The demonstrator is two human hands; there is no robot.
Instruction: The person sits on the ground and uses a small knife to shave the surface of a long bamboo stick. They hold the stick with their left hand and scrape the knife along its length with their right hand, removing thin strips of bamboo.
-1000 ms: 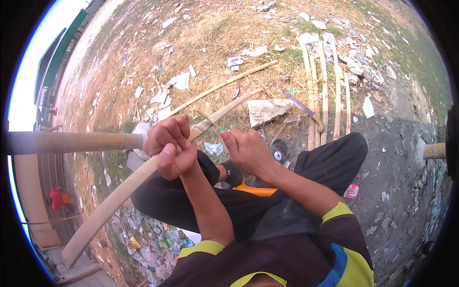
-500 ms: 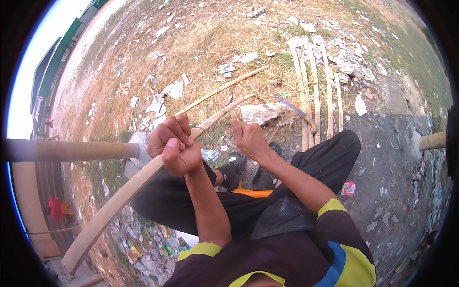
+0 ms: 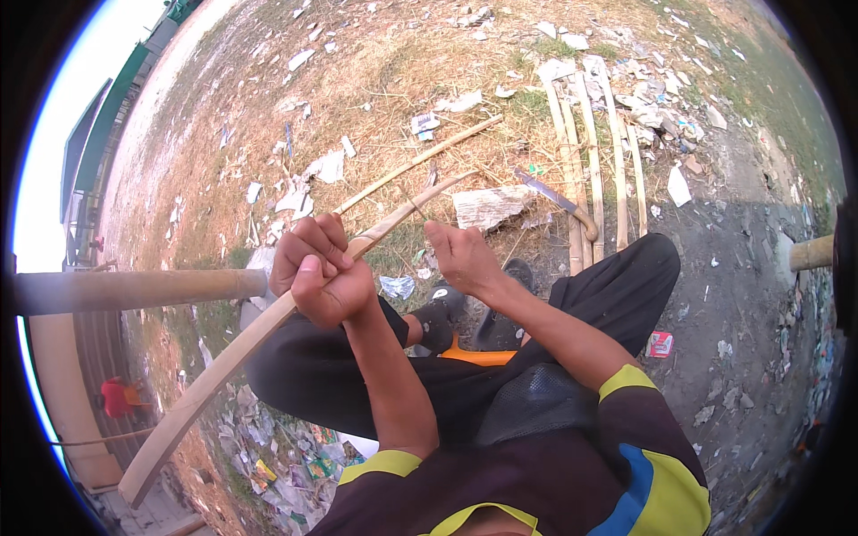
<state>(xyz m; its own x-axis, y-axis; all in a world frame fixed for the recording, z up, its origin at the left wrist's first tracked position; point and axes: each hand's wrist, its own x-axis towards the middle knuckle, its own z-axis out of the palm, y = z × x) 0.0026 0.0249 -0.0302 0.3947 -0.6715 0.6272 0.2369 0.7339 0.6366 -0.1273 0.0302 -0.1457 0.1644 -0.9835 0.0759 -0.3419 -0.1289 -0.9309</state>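
Observation:
My left hand [image 3: 320,272] is closed around a long, flat bamboo strip [image 3: 210,371], which slants from the lower left up to a narrow tip beyond the fist. Just right of that tip end, my right hand [image 3: 465,259] is closed on a thin, dark, blade-like tool [image 3: 416,205]. Only a sliver of it shows, running from the fingers to the strip's edge; its handle is hidden in the fist. Both hands are above my legs and shoes [image 3: 438,317].
Several bamboo strips [image 3: 594,165] lie at the upper right, beside a knife with a curved wooden handle [image 3: 563,204]. Another thin strip [image 3: 420,161] lies ahead. A pale slab [image 3: 492,207] sits between. Thick poles [image 3: 147,290] stick in from both sides. Litter covers the ground.
A thin dark blade-like tool now shows between my right hand and the strip. My left hand keeps its grip with little movement. The whole view has shifted slightly.

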